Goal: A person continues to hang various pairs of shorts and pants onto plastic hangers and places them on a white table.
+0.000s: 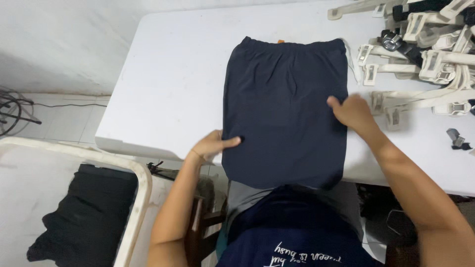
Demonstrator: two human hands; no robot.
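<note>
A single head-worn camera looks steeply down and forward from close above the person's chest, taking in the near edge and most of the white tabletop point(173, 84), both forearms, and the tiled floor point(69, 118) to the left beyond it.

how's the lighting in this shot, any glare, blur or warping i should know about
Head view: soft, even light, with no hard glare on the white table; only faint shadows beside the left hand and right hand. The dark shorts lose most fold detail. The wide lens bends the table edges, and the pile of cream hangers looks slightly soft near the corner.
</note>
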